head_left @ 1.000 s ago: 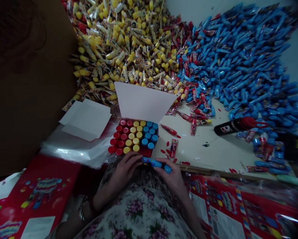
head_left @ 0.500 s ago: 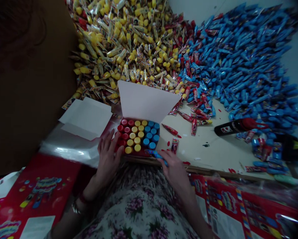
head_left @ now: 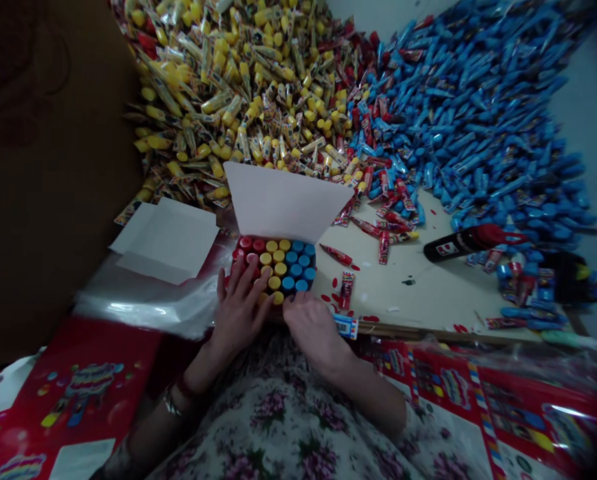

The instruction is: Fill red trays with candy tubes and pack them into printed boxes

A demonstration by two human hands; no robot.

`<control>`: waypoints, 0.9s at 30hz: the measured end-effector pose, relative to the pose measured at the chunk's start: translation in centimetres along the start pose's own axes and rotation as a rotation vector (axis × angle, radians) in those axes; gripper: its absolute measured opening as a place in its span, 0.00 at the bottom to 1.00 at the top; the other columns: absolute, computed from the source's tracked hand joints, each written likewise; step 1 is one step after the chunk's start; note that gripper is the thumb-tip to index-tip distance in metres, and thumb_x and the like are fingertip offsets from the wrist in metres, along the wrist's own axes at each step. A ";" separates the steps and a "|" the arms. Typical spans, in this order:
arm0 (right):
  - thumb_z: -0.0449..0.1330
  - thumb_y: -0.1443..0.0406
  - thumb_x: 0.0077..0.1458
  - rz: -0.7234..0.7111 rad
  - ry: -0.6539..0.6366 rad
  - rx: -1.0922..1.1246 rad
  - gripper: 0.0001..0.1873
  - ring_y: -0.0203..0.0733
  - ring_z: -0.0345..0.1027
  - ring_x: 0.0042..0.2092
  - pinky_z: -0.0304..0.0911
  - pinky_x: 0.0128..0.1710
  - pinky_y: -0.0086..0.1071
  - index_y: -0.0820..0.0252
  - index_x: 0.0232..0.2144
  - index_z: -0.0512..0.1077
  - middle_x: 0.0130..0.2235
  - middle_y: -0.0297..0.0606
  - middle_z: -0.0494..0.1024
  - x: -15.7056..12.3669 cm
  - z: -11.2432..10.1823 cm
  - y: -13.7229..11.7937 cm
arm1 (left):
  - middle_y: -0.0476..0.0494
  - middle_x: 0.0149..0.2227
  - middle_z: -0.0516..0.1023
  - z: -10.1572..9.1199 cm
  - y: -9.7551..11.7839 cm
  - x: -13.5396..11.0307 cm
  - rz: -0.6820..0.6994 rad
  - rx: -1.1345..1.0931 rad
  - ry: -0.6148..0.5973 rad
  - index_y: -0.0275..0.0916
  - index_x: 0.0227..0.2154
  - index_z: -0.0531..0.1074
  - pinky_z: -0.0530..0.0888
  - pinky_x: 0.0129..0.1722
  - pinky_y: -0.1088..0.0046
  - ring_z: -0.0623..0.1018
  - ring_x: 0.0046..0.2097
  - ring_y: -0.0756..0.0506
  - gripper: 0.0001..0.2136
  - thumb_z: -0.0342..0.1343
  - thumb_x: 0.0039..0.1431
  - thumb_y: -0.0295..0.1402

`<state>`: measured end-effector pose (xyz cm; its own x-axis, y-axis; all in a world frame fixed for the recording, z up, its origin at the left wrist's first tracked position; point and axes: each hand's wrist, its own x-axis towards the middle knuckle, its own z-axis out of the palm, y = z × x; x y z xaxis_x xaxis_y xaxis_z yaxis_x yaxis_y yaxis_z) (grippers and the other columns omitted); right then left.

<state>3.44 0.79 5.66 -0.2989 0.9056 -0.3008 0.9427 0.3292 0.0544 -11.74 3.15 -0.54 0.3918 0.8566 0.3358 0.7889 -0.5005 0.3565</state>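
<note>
An open carton (head_left: 316, 267) stands at the table's front edge, packed with upright tubes in red, yellow and blue caps; its white lid (head_left: 286, 200) is raised at the back. My left hand (head_left: 241, 303) lies with spread fingers over the red and yellow caps on the left side. At the front right corner my right hand (head_left: 313, 327) is closed. From beneath it a blue and white wrapper end (head_left: 347, 325) sticks out, apparently of a blue-wrapped tube mostly hidden by the fingers.
Behind the carton lie heaps of yellow tubes (head_left: 218, 87) and blue tubes (head_left: 478, 120), with loose red tubes (head_left: 383, 247) between. A black bottle with a red top (head_left: 453, 247) lies right. Left are a white card flap (head_left: 168, 237), plastic film (head_left: 148, 307) and red printed boxes (head_left: 93, 380).
My left hand has slid right onto the caps. My right hand has moved left to the carton's front corner and turned over, now hiding most of the blue tube. The view has shifted slightly.
</note>
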 end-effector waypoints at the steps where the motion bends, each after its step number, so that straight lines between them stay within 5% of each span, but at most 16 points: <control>1: 0.50 0.77 0.55 -0.017 0.013 -0.011 0.14 0.47 0.71 0.35 0.64 0.27 0.33 0.70 0.37 0.75 0.34 0.54 0.76 0.0 0.0 -0.5 | 0.37 0.64 0.58 0.0 0.1 0.0 0.060 -0.022 0.016 0.43 0.60 0.61 0.44 0.65 0.50 0.51 0.68 0.39 0.21 0.48 0.64 0.33; 6: 0.53 0.77 0.55 -0.079 -0.001 0.021 0.10 0.46 0.72 0.34 0.64 0.27 0.33 0.73 0.34 0.75 0.32 0.52 0.76 0.3 -0.3 -1.4 | 0.38 0.60 0.66 0.1 0.1 0.2 0.179 -0.098 0.115 0.45 0.54 0.66 0.48 0.64 0.50 0.58 0.65 0.41 0.18 0.51 0.62 0.26; 11: 0.50 0.75 0.59 -0.178 -0.013 0.150 0.13 0.44 0.73 0.38 0.65 0.34 0.33 0.67 0.36 0.76 0.35 0.48 0.78 0.8 -0.6 1.6 | 0.41 0.59 0.68 -0.3 -0.2 0.2 0.165 -0.135 0.190 0.46 0.53 0.68 0.53 0.63 0.51 0.62 0.63 0.42 0.19 0.50 0.61 0.23; 18: 0.55 0.62 0.61 0.023 0.072 0.387 0.16 0.44 0.72 0.43 0.66 0.38 0.34 0.55 0.51 0.67 0.45 0.39 0.74 -0.7 1.6 4.4 | 0.42 0.53 0.74 1.7 0.3 -0.6 0.283 -0.083 0.032 0.41 0.48 0.71 0.55 0.62 0.51 0.68 0.59 0.42 0.13 0.51 0.62 0.27; 27: 0.48 0.75 0.60 -0.003 0.059 0.120 0.14 0.45 0.72 0.37 0.65 0.32 0.34 0.63 0.42 0.70 0.37 0.46 0.75 -0.8 0.9 2.2 | 0.40 0.55 0.72 1.6 -0.8 -1.9 0.326 -0.107 0.016 0.40 0.49 0.70 0.64 0.60 0.53 0.64 0.62 0.42 0.14 0.50 0.61 0.25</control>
<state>5.94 0.55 5.14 -0.3064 0.9201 -0.2441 0.9518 0.3005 -0.0620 -12.32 2.12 -2.86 0.6066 0.6481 0.4604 0.5693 -0.7584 0.3174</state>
